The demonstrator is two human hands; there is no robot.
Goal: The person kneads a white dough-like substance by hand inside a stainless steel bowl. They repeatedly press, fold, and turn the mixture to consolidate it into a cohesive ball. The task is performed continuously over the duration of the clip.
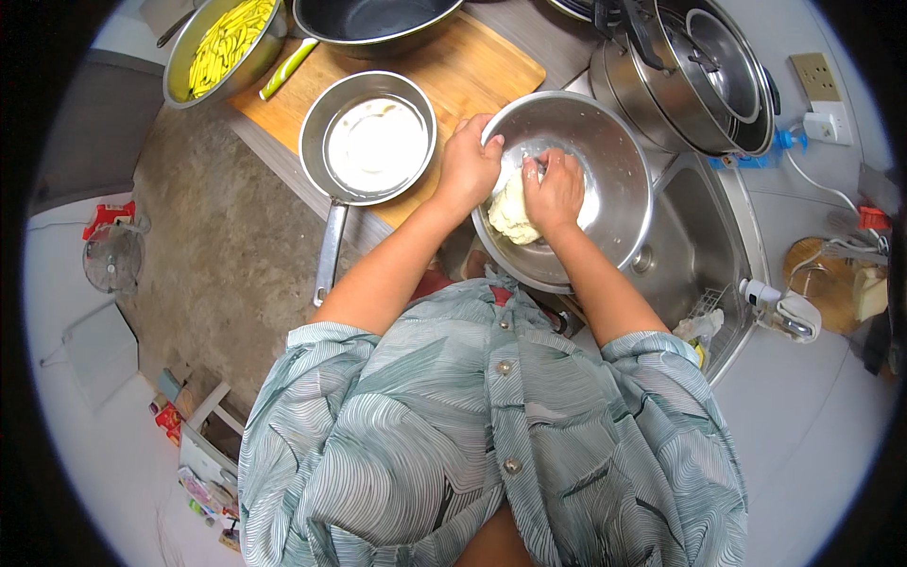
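A wide stainless steel mixing bowl (616,170) stands at the counter's edge, beside the sink. Its left rim is gripped by my left hand (470,161), the thumb over the rim. Inside the bowl, my right hand (556,190) presses on a lump of pale dough (511,212), fingers bent over its right side; the fingertips are partly hidden. Small bits of dough cling to the bowl's wall. To the left of my left hand, a steel saucepan (367,138) with a shallow layer of liquid rests on the cutting board, its handle towards me.
A wooden cutting board (489,67) bears a black pan (375,21) and a green-handled knife (289,69). A steel bowl of cut green-yellow vegetable strips (230,46) is at the upper left. Stacked steel pots (638,92) stand behind the sink (687,220), on the right.
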